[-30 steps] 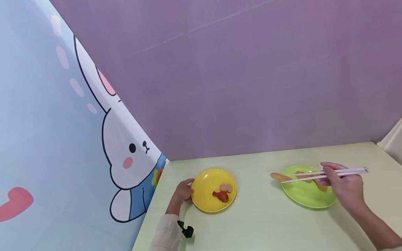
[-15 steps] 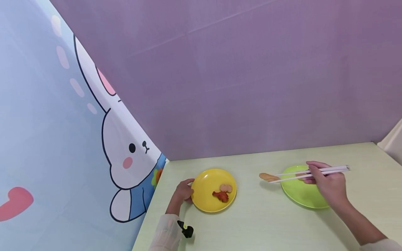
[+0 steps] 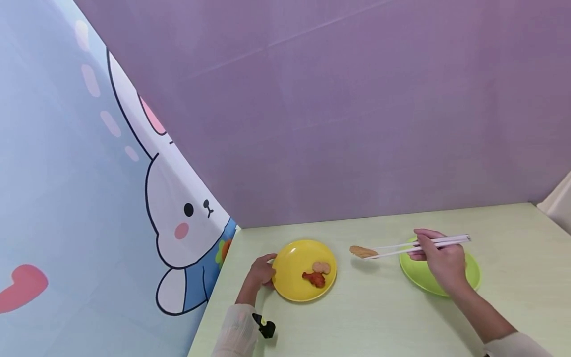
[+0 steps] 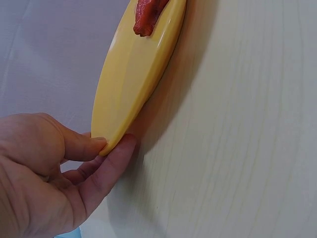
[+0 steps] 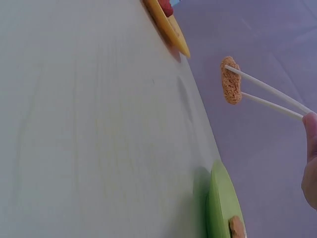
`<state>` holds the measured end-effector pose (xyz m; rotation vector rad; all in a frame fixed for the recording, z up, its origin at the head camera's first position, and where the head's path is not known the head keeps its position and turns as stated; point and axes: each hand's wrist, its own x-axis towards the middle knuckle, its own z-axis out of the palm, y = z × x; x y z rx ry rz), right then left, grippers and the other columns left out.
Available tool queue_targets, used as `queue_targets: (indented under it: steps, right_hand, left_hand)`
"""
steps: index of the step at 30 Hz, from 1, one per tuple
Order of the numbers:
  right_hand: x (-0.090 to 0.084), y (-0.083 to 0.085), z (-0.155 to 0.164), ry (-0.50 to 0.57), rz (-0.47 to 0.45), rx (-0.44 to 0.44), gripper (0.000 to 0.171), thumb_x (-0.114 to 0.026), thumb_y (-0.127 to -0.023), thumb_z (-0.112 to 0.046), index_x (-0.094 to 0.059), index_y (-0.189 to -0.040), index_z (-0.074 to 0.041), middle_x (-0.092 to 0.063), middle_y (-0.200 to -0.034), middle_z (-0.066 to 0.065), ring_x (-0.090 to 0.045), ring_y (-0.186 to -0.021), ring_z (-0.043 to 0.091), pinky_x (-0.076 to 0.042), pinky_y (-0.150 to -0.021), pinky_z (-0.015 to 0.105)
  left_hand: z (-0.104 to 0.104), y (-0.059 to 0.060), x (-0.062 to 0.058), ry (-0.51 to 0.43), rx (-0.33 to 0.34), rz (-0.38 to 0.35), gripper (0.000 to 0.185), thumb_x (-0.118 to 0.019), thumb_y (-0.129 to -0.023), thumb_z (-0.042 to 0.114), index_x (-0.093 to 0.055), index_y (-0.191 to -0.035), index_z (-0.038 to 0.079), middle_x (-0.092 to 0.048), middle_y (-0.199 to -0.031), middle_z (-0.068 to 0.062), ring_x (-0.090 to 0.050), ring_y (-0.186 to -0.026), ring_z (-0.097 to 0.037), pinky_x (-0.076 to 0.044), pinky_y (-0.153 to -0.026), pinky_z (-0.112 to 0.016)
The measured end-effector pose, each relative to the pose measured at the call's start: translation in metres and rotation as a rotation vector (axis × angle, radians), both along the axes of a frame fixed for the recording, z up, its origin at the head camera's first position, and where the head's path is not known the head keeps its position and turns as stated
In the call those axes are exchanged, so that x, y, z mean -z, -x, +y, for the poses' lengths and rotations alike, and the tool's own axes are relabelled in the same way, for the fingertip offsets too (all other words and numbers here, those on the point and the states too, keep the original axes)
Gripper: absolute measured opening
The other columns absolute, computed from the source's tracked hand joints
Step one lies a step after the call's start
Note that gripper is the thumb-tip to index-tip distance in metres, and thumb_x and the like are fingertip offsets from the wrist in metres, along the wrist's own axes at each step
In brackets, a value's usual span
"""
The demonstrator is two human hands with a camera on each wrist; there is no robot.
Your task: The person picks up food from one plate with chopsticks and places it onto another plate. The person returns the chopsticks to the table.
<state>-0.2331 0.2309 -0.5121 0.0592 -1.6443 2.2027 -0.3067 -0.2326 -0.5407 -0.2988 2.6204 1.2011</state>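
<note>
In the head view my left hand (image 3: 260,271) is at the left edge of a yellow plate (image 3: 287,282); the left wrist view shows thumb and fingers pinching its rim (image 4: 111,134). A red-brown chicken drumstick (image 3: 315,279) and a pale pinkish food piece (image 3: 321,267) lie on that plate. My right hand (image 3: 446,260) holds white chopsticks (image 3: 450,241). Between their tips they grip a breaded golden-brown food piece (image 5: 231,82), held above the table between the two plates. Below the right hand sits a green plate (image 3: 424,277), partly covered by it, with some food on it (image 5: 237,227).
Both plates stand on a pale wooden-looking table (image 3: 357,317). A purple wall (image 3: 357,124) rises behind it, and a blue panel with a rabbit picture (image 3: 178,223) borders the left. A small black object (image 3: 266,328) is by the left sleeve.
My right hand has moved left, carrying the chopsticks and the breaded piece from the green plate's edge toward the yellow plate. My left hand stays on the yellow plate's rim.
</note>
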Motion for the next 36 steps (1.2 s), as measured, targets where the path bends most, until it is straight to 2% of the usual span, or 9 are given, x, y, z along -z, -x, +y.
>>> queue_targets:
  steps: [4,8,13,18,22,31,36]
  right_hand:
    - [-0.001,0.002,-0.011,0.004,-0.012,-0.01,0.015,-0.066,-0.096,-0.007,-0.078,-0.101,-0.016,-0.077,-0.08,-0.001,-0.074,-0.06,0.014,-0.06,-0.057,0.027]
    - [-0.001,0.006,-0.023,0.003,-0.012,-0.007,0.013,-0.067,-0.096,-0.007,-0.077,-0.103,-0.012,-0.076,-0.079,-0.001,-0.074,-0.06,0.014,-0.06,-0.056,0.028]
    - [0.001,0.011,-0.036,-0.027,-0.037,0.008,0.014,-0.066,-0.097,-0.007,-0.077,-0.103,-0.013,-0.076,-0.08,0.0,-0.074,-0.059,0.014,-0.06,-0.057,0.028]
    - [0.004,0.016,-0.047,-0.043,-0.051,0.008,0.015,-0.065,-0.097,-0.007,-0.075,-0.108,-0.003,-0.076,-0.08,0.002,-0.074,-0.06,0.014,-0.06,-0.057,0.028]
    - [0.006,0.02,-0.057,-0.043,-0.075,0.0,0.026,-0.067,-0.097,-0.009,-0.07,-0.116,0.008,-0.076,-0.081,0.004,-0.075,-0.061,0.014,-0.06,-0.058,0.029]
    - [0.007,0.028,-0.078,-0.031,-0.101,-0.009,0.033,-0.067,-0.097,-0.008,-0.065,-0.121,0.015,-0.076,-0.078,-0.002,-0.074,-0.06,0.014,-0.061,-0.057,0.029]
    - [0.008,0.031,-0.09,-0.016,-0.104,0.002,0.034,-0.066,-0.097,-0.008,-0.064,-0.12,0.016,-0.075,-0.077,-0.003,-0.073,-0.058,0.012,-0.06,-0.056,0.029]
  left_hand:
    - [0.001,0.0,-0.001,0.001,-0.004,0.004,0.065,-0.053,-0.083,-0.007,-0.055,-0.146,0.009,-0.07,-0.098,-0.012,-0.063,-0.057,-0.016,-0.057,-0.051,-0.029]
    - [0.001,0.001,0.0,0.006,-0.007,0.002,0.066,-0.053,-0.082,-0.007,-0.055,-0.146,0.009,-0.069,-0.095,-0.011,-0.062,-0.057,-0.016,-0.057,-0.052,-0.029]
    - [0.001,0.0,0.0,0.014,-0.003,0.002,0.065,-0.054,-0.083,-0.007,-0.055,-0.146,0.01,-0.069,-0.096,-0.01,-0.062,-0.058,-0.016,-0.057,-0.053,-0.028]
    - [0.002,-0.001,-0.001,0.037,0.012,0.018,0.064,-0.053,-0.083,-0.008,-0.055,-0.145,0.009,-0.068,-0.094,-0.01,-0.061,-0.059,-0.015,-0.055,-0.052,-0.027]
    - [0.003,-0.002,-0.002,0.021,0.003,0.01,0.065,-0.052,-0.083,-0.008,-0.055,-0.146,0.009,-0.068,-0.09,-0.01,-0.06,-0.055,-0.015,-0.055,-0.051,-0.027]
    - [0.004,-0.003,-0.003,0.007,-0.006,0.005,0.065,-0.052,-0.083,-0.008,-0.056,-0.145,0.009,-0.069,-0.089,-0.009,-0.059,-0.054,-0.014,-0.055,-0.051,-0.027]
    - [0.004,-0.004,-0.007,0.017,-0.003,0.001,0.064,-0.052,-0.084,-0.008,-0.055,-0.146,0.009,-0.068,-0.094,-0.01,-0.062,-0.058,-0.016,-0.056,-0.052,-0.028]
